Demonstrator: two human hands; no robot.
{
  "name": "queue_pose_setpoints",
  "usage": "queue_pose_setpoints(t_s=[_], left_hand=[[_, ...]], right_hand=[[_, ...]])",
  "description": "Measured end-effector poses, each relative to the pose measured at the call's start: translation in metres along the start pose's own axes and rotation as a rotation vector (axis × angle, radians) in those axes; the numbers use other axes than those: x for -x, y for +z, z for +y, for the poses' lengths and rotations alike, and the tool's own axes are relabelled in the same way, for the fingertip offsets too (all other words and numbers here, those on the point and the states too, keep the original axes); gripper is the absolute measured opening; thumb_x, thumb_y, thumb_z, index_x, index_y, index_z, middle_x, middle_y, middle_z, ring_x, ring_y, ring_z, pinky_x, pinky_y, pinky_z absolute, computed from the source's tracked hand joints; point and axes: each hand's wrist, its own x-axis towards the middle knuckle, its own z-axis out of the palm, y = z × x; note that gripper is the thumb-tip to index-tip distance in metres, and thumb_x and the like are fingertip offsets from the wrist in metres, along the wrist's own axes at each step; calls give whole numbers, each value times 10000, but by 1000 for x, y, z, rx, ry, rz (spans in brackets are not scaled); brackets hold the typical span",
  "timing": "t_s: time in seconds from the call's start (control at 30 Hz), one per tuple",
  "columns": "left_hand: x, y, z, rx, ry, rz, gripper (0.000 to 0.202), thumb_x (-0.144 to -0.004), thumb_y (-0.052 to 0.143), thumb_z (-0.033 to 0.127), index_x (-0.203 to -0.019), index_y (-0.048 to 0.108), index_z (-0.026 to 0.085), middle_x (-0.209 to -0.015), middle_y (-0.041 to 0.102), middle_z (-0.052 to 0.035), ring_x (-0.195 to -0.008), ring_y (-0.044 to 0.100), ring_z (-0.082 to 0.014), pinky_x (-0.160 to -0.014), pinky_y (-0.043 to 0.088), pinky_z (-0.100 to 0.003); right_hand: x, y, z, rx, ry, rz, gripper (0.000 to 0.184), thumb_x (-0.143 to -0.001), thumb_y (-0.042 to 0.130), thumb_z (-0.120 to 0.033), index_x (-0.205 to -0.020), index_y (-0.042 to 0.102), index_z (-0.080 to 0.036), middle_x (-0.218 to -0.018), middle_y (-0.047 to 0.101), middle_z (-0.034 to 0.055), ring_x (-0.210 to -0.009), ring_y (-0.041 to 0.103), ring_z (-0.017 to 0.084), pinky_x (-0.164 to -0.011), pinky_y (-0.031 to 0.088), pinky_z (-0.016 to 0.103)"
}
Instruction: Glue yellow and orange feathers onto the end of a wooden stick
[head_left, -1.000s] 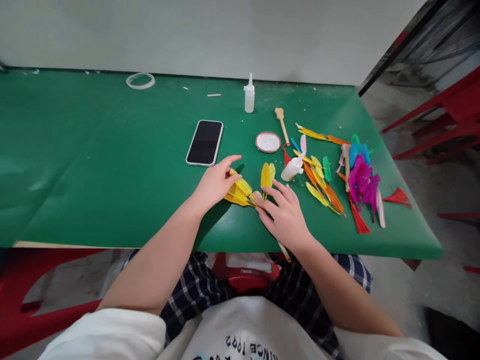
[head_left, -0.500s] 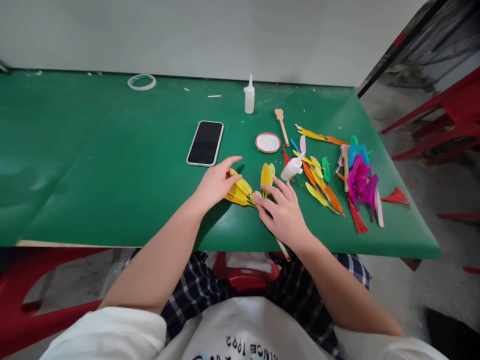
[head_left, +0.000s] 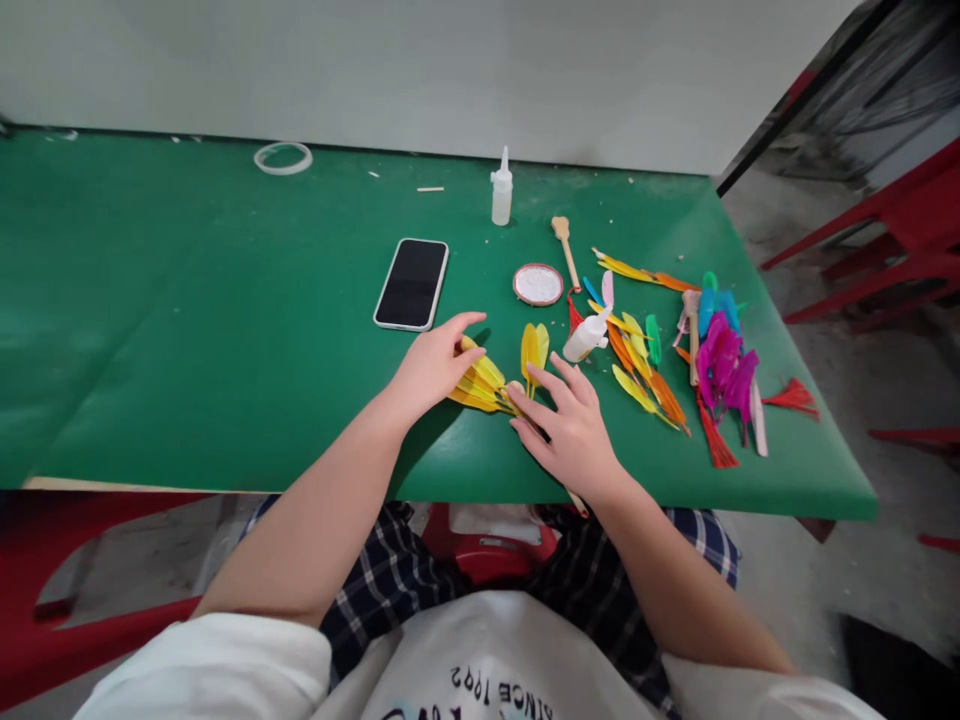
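Note:
A fan of yellow feathers (head_left: 478, 385) lies at the table's front, its quills meeting at the rounded head of a wooden stick. My left hand (head_left: 435, 362) holds the feathers' outer ends, index finger stretched and thumb over them. Two upright yellow feathers (head_left: 533, 350) stand out from the same head. My right hand (head_left: 570, 425) lies over the stick with its fingers spread, the fingertips touching near the quills. Beneath that hand the stick is mostly hidden; its lower end (head_left: 577, 503) shows at the table edge. A tilted white glue bottle (head_left: 586, 336) is just beyond my right hand.
On the green table (head_left: 187, 330) lie a phone (head_left: 412, 284), a round dish of white paste (head_left: 538, 285) and a wooden stick (head_left: 566, 252). Another glue bottle (head_left: 502, 190) stands behind. Orange-yellow feathers (head_left: 649, 372) and a purple feather bundle (head_left: 726, 362) are rightward. A tape ring (head_left: 283, 159) lies far left.
My right hand's fingers have spread and shifted slightly, the index fingertip now on the stick's head. The left hand stays on the feathers. The view has moved slightly.

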Motion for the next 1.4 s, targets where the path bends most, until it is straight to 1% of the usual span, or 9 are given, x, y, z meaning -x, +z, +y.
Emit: queue_pose_setpoints(t_s=[0.13, 0.53, 0.67, 0.77, 0.9, 1.23, 1.3, 1.33, 1.4], left_hand=[[1, 1, -1, 13, 4, 0, 425, -809, 522, 256, -1226, 452, 290, -744, 582, 18, -637, 536, -115, -616, 426, -243], [0, -1, 1, 2, 4, -4, 425, -807, 525, 245, -1227, 459, 267, -745, 585, 11, -647, 543, -122, -624, 435, -253], [0, 0, 1, 2, 1, -4, 428, -805, 528, 238, -1227, 460, 258, -752, 586, 6, -653, 546, -123, -634, 438, -259], [1, 0, 1, -2, 4, -6, 426, -804, 531, 239, -1223, 462, 267, -748, 586, 9, -651, 546, -122, -634, 437, -258], [1, -1, 1, 1, -2, -11, 424, -806, 529, 245, -1223, 459, 273, -753, 591, 10, -653, 549, -122, -633, 437, -257], [1, 0, 0, -19, 3, -17, 424, -816, 519, 249, -1233, 449, 263, -779, 599, 5, -678, 551, -129, -661, 443, -269], [1, -1, 2, -71, 36, 9, 419, -817, 517, 247, -1231, 454, 247, -805, 597, -7, -713, 550, -142, -692, 445, -291], [1, -1, 4, -120, 75, 47, 395, -816, 517, 238, -1208, 479, 237, -843, 595, -20, -761, 549, -155, -728, 442, -310], [4, -3, 11, -237, 213, 135, 302, -816, 502, 198, -1109, 564, 223, -958, 579, -47, -909, 524, -189, -829, 409, -361]], right_hand=[[0, 1, -2, 30, 0, -34, 318, -828, 503, -324, -1127, 591, -258, -1240, 518, 68, -1282, 296, 289, -1025, 273, 505], [-4, 0, -3, 7, 8, -40, 274, -823, 512, -277, -1074, 618, -256, -1178, 553, 80, -1268, 325, 286, -1005, 297, 518], [-1, -4, -2, -13, -14, 15, 311, -817, 521, -275, -1117, 596, -242, -1216, 532, 83, -1279, 309, 279, -1012, 309, 494], [2, -6, -1, -2, -5, 58, 331, -815, 527, -268, -1140, 584, -249, -1239, 522, 67, -1284, 302, 270, -1028, 297, 472], [4, -5, -1, 19, -17, 25, 320, -811, 536, -288, -1126, 593, -277, -1237, 530, 44, -1286, 299, 273, -1039, 268, 485], [2, -5, -1, 15, -16, -6, 262, -820, 525, -275, -1061, 628, -280, -1179, 568, 47, -1270, 327, 271, -1029, 261, 506], [1, -5, -1, 11, -14, -4, 248, -820, 525, -276, -1041, 636, -281, -1171, 572, 43, -1270, 327, 268, -1034, 256, 503], [1, -4, -1, 7, -12, 2, 244, -819, 527, -276, -1036, 639, -281, -1169, 572, 40, -1271, 327, 265, -1036, 255, 500], [1, -3, 0, -2, -9, 15, 240, -814, 534, -273, -1029, 640, -282, -1166, 573, 38, -1270, 328, 260, -1039, 256, 495]])
